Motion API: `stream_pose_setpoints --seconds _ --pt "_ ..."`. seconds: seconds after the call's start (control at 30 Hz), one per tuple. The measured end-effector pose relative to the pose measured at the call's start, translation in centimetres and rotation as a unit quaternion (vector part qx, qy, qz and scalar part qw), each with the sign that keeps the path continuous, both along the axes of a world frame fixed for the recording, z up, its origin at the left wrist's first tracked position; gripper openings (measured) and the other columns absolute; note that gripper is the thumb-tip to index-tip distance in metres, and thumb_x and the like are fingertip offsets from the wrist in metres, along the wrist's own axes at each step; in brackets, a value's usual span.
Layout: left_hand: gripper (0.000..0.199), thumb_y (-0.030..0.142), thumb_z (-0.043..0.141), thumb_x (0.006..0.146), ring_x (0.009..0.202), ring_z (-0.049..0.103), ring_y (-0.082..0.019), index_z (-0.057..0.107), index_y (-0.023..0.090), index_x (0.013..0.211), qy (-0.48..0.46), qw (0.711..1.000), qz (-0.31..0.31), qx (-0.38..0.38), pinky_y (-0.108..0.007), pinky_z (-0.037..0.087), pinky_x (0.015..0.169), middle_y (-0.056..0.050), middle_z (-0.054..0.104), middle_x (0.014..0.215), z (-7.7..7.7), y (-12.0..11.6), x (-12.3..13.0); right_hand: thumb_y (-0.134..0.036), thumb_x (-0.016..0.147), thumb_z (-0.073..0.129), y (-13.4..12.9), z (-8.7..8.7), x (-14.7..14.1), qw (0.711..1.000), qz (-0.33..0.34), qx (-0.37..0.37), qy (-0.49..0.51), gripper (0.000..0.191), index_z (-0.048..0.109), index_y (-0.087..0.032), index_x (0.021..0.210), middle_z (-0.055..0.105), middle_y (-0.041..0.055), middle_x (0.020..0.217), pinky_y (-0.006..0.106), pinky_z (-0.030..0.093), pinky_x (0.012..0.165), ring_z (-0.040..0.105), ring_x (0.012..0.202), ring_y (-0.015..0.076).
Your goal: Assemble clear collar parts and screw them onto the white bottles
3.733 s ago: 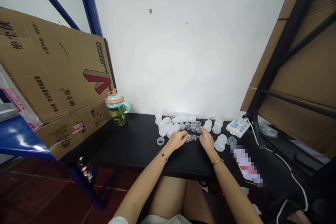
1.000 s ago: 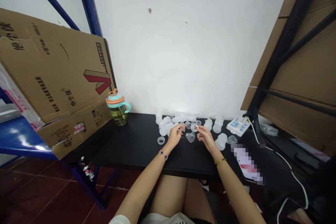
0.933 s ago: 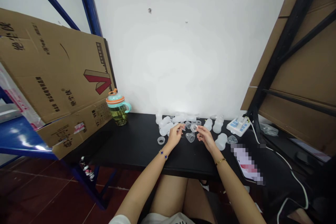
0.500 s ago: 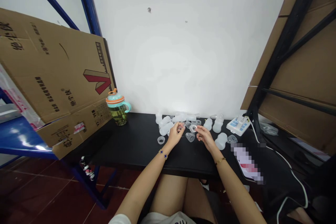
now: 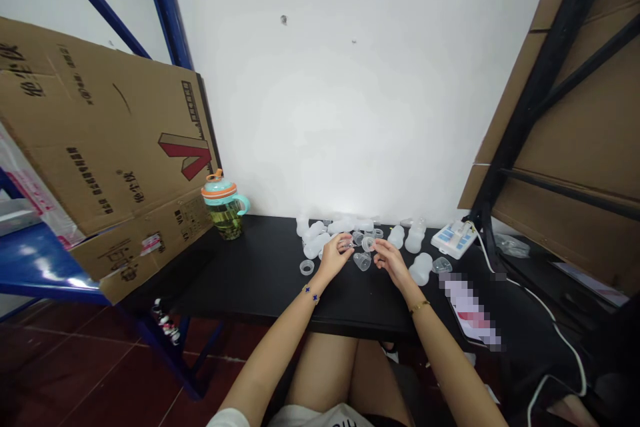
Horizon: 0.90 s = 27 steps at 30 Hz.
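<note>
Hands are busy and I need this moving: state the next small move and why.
Probably close the right hand onto the clear plastic ring: it lies right beside that hand, while the left hand pinches a small clear piece.

Small clear plastic part (image 5: 346, 245): pinched in left hand (image 5: 331, 257). Clear plastic ring (image 5: 369, 244): upright, at fingertips (image 5: 376, 245) of right hand (image 5: 393, 263). Clear cup (image 5: 362, 261): tilted, on tabletop (image 5: 250, 267), between hands. Frosted bottles (image 5: 396, 237): scattered behind.

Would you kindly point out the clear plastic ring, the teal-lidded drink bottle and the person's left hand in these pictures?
clear plastic ring (image 5: 306, 262): head view, on its upper rim.
teal-lidded drink bottle (image 5: 224, 189): head view, on its lid.
left hand (image 5: 334, 257): head view, on the back of the hand.
</note>
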State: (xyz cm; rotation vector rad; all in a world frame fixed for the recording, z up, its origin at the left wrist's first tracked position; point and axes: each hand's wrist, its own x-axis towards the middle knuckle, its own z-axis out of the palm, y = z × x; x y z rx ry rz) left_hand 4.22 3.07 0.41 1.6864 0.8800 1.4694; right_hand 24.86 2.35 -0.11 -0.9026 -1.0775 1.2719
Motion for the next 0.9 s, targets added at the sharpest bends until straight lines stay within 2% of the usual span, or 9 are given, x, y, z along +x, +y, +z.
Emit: stream_pose_setpoints --seconds 0.17,0.57,0.9 --pt "0.023 0.019 0.072 0.081 0.106 0.070 -0.025 0.068 0.016 0.103 0.007 1.000 0.005 0.003 -0.040 0.059 0.091 -0.013 0.071 0.116 0.13 -0.04 -0.04 -0.038 0.070 0.084 0.08 -0.04 0.06 1.000 0.003 -0.003 -0.001 0.037 0.067 -0.022 0.099 0.067 -0.0006 0.085 0.017 0.042 0.040 0.059 0.053 0.0083" --pt "0.027 0.038 0.066 0.087 0.102 0.069 -0.025 0.070 0.018 0.104 0.028 0.999 0.026 0.027 -0.030 0.059 0.074 -0.010 0.073 0.108 0.80 -0.76 -0.28 -0.039 0.072 0.083 0.04 -0.01 0.17 1.000 0.008 -0.002 0.006 0.034 0.068 -0.021 0.098 0.068 0.0009 0.085 0.018 0.043 0.040 0.060 0.054 0.0090" --pt "0.032 0.035 0.075 0.079 0.109 0.065 -0.027 0.068 0.019 0.106 0.027 0.999 0.031 0.033 -0.032 0.062 0.072 -0.011 0.069 0.113 0.29 -0.58 -0.14 -0.037 0.073 0.082 0.13 -0.16 0.24 1.000 0.010 -0.004 0.010 0.035 0.066 -0.021 0.099 0.068 0.0017 0.087 0.018 0.041 0.041 0.060 0.054 0.0094"
